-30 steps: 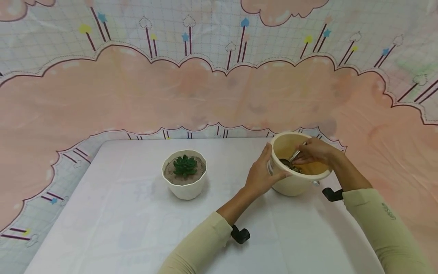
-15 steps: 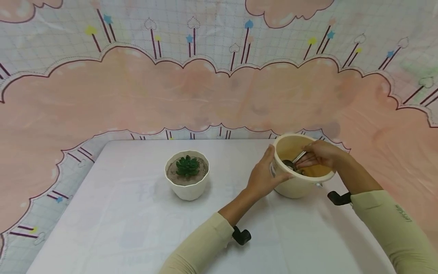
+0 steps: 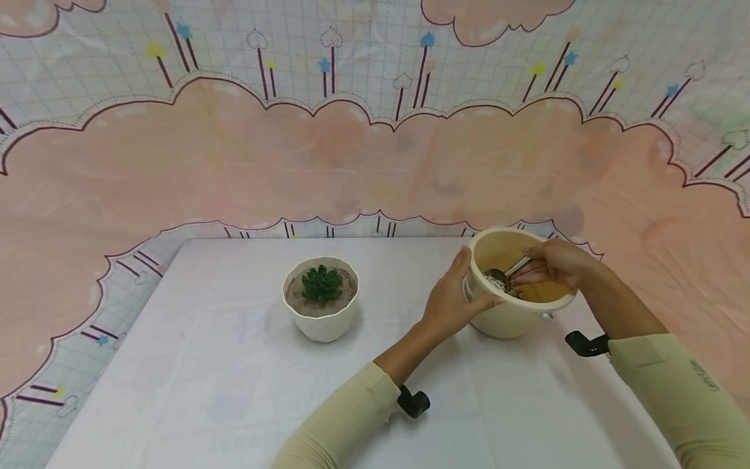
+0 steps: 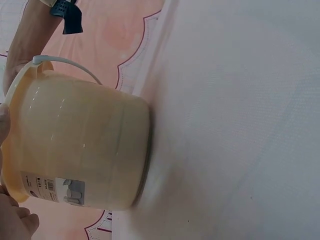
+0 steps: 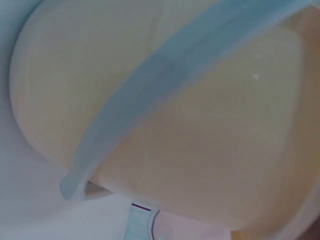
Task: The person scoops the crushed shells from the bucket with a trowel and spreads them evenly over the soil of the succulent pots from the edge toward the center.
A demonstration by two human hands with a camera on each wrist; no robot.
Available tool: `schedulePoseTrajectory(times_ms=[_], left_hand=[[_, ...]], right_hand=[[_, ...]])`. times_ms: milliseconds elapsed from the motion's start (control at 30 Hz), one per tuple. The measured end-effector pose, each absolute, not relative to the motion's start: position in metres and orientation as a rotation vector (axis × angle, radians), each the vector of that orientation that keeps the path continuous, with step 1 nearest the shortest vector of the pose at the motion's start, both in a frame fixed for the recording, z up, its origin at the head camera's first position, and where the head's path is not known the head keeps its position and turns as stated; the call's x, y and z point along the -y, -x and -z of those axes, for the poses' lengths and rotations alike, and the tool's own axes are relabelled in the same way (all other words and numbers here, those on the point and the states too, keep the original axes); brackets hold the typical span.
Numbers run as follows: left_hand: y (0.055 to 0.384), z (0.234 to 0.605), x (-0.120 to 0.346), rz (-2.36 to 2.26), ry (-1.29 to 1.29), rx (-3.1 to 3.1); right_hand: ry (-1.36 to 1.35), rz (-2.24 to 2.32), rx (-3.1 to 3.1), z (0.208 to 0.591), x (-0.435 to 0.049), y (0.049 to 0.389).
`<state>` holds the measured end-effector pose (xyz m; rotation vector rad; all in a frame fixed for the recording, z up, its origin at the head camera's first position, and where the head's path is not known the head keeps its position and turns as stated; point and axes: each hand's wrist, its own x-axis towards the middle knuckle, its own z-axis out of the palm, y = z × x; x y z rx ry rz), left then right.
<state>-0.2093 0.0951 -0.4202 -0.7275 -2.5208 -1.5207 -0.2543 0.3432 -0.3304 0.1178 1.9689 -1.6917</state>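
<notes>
Head view: right fingers (image 3: 536, 272) pinch spoon (image 3: 517, 266) inside bucket (image 3: 505, 323).

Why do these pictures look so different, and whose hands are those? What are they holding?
They belong to a person, not a robot. The big picture comes from a camera on the person's head, looking down. The other two come from wrist cameras, showing the bucket up close, with the picture turned sideways. On the white table are that bucket and a green plant in a white pot. The left hand grips the bucket; the right hand holds a metal spoon inside.
</notes>
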Motion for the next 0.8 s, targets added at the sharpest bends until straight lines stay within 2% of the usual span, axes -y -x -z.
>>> schedulePoseTrajectory(times_ms=[333, 800], left_hand=[[0.211, 0.418, -0.093, 1.512, 0.719, 2.516], [0.208, 0.421, -0.094, 1.541, 0.715, 2.529]], right_hand=[[-0.227, 1.906, -1.803, 0.314, -0.352, 0.248], [-0.351, 2.175, -1.434, 0.316, -0.373, 0.238]])
